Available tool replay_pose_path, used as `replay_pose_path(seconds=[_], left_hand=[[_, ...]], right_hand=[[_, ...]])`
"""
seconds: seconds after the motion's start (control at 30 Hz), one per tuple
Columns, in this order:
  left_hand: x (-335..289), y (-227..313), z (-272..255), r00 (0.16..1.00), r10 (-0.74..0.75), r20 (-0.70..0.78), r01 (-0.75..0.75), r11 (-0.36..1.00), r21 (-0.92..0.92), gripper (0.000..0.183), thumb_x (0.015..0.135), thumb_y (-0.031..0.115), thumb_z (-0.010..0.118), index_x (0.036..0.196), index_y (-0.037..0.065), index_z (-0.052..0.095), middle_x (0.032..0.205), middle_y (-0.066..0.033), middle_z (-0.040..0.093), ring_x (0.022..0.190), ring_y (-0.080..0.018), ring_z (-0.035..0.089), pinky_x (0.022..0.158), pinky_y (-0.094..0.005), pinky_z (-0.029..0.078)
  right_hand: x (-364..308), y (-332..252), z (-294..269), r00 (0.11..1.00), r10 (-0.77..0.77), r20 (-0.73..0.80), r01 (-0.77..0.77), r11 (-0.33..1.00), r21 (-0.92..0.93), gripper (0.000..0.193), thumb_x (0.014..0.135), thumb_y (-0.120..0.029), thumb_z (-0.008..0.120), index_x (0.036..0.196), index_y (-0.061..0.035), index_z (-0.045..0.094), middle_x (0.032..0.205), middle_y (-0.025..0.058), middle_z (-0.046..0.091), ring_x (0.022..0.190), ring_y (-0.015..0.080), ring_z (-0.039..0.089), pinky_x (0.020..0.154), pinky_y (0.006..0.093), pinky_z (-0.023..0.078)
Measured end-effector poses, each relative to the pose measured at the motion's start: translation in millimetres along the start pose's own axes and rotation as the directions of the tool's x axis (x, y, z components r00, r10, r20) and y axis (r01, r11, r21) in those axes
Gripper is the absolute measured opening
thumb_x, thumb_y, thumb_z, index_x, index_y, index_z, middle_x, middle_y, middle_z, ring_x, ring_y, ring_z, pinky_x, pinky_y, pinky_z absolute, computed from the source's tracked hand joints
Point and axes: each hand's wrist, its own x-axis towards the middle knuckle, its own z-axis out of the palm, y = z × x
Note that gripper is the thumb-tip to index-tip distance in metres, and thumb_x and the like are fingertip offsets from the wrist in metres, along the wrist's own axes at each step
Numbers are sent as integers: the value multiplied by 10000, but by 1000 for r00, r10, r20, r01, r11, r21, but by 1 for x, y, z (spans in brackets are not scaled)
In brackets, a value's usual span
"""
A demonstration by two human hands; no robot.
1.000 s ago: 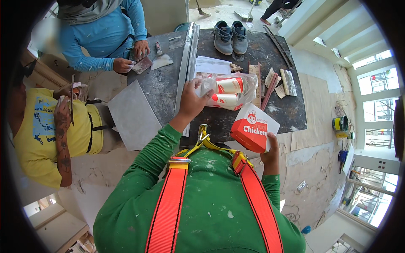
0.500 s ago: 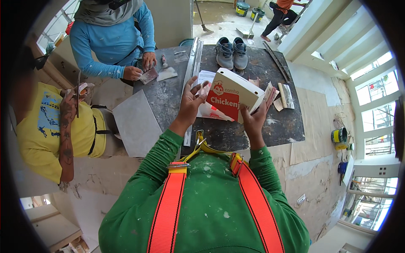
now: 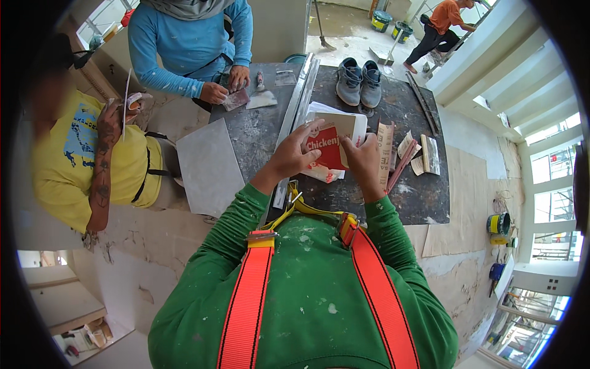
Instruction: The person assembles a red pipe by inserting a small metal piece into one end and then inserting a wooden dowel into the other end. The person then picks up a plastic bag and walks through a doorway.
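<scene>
A red-and-white cardboard food box (image 3: 335, 136) is held up before my chest, over the dark table. My left hand (image 3: 294, 152) wraps the box's left side, its thumb along the lower front. On the other side my right hand (image 3: 364, 161) grips the right edge, thumb on the front face. Close by the right fingers is a brown printed paper strip (image 3: 385, 141); I cannot tell whether they touch it. White papers (image 3: 322, 108) lie partly hidden behind the box, and a red-and-white wrapper (image 3: 326, 174) shows below it.
Grey shoes (image 3: 359, 86) stand on the dark table (image 3: 418, 190). A wood-backed blade (image 3: 430, 154) and metal bars (image 3: 423, 104) lie right. Across the table, a blue-sleeved person's hands (image 3: 227, 88) work at a sanding sheet near a putty knife (image 3: 261, 95). A yellow-shirted person (image 3: 74, 160) is left.
The box has come lower and turned, so its side with holes shows less. My left fingers have closed in on it. The view has shifted, and the yellow-shirted person's flat tool has turned.
</scene>
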Motion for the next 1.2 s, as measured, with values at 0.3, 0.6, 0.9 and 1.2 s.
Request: replay_pose_path(seconds=[0.3, 0.6, 0.9, 1.2], left_hand=[[10, -16, 12, 999, 53, 5, -52, 995, -85, 739, 903, 52, 696, 1587, 30, 417, 1576, -185, 473, 1421, -269, 504, 1177, -395, 425], [22, -18, 1, 964, 213, -161, -67, 776, 627, 789, 784, 334, 905, 1477, 148, 576, 1585, -234, 457, 1439, -407, 488, 1141, -466, 466], [22, -40, 0, 956, 220, -197, -36, 749, 661, 746, 793, 259, 867, 1471, 163, 571, 1558, -231, 484, 1432, -416, 487, 1160, -464, 446], [23, -38, 6, 971, 156, -179, 4, 742, 671, 750, 816, 294, 847, 1491, 141, 558, 1552, -199, 497, 1431, -388, 493, 1168, -450, 435]], right_hand=[[-2, -23, 40, 976, 90, 201, -65, 990, -124, 830, 865, -594, 742, 1195, 131, 508, 1117, 356, 697, 1047, 489, 715, 902, 513, 574], [30, 49, 52, 900, -425, 92, 426, 905, 14, 475, 1000, -393, 573, 1264, -1, 618, 1097, 313, 698, 1046, 510, 664, 983, 523, 493], [53, 67, 56, 953, -19, 302, -22, 991, 133, 414, 848, -175, 727, 1225, -10, 679, 1046, 248, 754, 971, 376, 747, 873, 438, 574], [50, 26, 24, 994, -104, 17, 97, 965, 245, 223, 875, -208, 736, 1007, -30, 757, 884, 163, 716, 825, 306, 716, 785, 406, 558]])
